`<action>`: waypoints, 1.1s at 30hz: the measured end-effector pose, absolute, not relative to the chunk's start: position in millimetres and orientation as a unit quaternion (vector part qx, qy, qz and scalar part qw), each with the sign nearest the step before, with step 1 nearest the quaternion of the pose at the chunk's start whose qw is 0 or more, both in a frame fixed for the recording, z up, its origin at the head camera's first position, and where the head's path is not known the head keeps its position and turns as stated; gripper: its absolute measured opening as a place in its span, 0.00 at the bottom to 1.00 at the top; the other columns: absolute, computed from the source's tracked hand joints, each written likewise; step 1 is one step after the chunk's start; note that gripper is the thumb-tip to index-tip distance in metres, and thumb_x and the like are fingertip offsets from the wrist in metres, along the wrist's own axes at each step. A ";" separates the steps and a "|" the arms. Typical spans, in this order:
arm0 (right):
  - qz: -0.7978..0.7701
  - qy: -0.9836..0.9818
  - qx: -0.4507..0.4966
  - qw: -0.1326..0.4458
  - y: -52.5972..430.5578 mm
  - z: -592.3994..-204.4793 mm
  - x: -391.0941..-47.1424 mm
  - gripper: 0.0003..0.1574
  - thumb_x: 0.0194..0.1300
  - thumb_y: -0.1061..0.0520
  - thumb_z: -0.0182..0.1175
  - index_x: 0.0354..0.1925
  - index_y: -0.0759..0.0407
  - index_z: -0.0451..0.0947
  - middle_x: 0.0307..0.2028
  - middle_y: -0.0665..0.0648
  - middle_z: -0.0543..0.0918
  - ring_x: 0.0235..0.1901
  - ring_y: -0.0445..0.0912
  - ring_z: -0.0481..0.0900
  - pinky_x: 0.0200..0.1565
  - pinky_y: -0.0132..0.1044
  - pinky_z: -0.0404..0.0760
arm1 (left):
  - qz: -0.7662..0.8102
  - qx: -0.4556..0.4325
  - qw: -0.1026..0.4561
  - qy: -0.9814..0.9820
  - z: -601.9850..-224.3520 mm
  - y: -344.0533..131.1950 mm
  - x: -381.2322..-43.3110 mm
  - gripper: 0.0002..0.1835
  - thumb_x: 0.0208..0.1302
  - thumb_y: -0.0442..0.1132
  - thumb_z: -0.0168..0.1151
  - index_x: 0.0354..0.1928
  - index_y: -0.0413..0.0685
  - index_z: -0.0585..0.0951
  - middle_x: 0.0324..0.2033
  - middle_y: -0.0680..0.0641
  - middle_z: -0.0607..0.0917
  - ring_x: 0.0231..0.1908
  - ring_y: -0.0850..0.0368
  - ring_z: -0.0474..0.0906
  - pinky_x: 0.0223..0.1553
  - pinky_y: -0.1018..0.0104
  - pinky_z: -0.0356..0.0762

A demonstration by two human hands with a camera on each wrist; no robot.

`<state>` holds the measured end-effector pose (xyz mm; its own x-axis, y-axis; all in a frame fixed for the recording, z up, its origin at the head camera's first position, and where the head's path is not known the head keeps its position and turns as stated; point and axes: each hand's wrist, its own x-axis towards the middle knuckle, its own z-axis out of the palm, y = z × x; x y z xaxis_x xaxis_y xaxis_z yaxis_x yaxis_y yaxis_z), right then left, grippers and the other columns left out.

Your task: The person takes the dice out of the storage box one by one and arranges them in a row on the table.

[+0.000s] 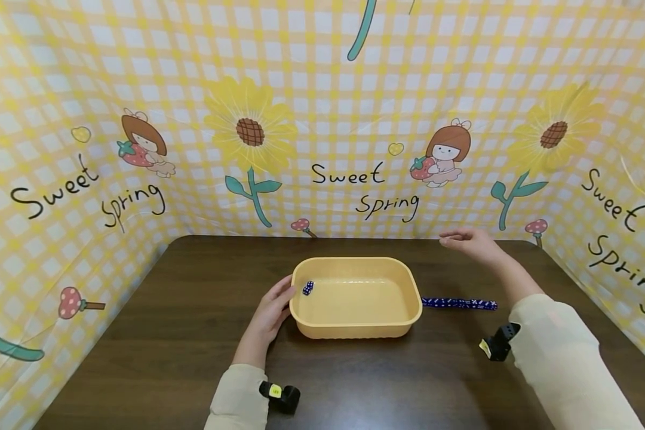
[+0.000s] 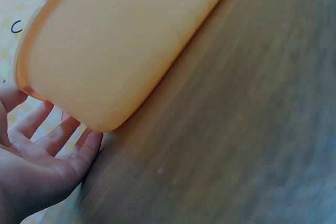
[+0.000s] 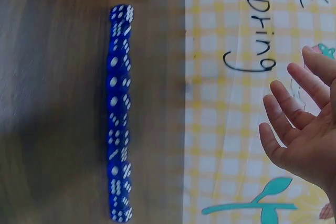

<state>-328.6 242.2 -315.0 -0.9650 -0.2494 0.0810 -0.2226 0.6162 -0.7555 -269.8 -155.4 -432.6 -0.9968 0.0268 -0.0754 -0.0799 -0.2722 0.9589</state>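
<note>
A yellow plastic basin [image 1: 355, 331] stands on the brown table, with a couple of blue dice [image 1: 308, 288] inside at its left end. My left hand [image 1: 270, 310] rests against the basin's left side. In the left wrist view, its spread fingers [image 2: 58, 136] touch the outer wall close under the rim. To the right of the basin lies a straight row of several blue dice [image 1: 459, 303] with white pips, placed end to end. Raised behind that row, my right hand [image 1: 473, 245] holds nothing, its fingers loosely extended in the right wrist view.
The dark wooden table [image 1: 193, 334] ends at a yellow checked cloth [image 1: 333, 137] with sunflowers and lettering, which hangs behind and on both sides. A black wrist camera [image 1: 498, 343] is worn at the right sleeve and another wrist camera [image 1: 282, 397] at the left.
</note>
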 end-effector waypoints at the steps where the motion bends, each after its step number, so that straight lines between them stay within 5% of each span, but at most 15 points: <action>1: -0.423 0.896 -0.134 0.017 239.1 -313.8 -329.0 0.28 0.60 0.49 0.53 0.50 0.69 0.68 0.47 0.71 0.71 0.48 0.61 0.67 0.48 0.53 0.63 | 0.798 -0.022 0.033 0.601 -432.7 -155.4 -269.8 0.23 0.62 0.35 0.49 0.60 0.41 0.62 0.57 0.39 0.64 0.53 0.45 0.62 0.49 0.53 0.61; 33: -0.509 0.830 -0.220 0.057 125.1 -333.9 -347.7 0.20 0.57 0.57 0.56 0.46 0.69 0.73 0.51 0.66 0.68 0.49 0.57 0.66 0.47 0.50 0.65 | 0.796 -0.027 0.029 0.604 -431.6 -155.1 -270.4 0.23 0.62 0.35 0.48 0.59 0.40 0.63 0.56 0.39 0.64 0.52 0.45 0.62 0.48 0.53 0.61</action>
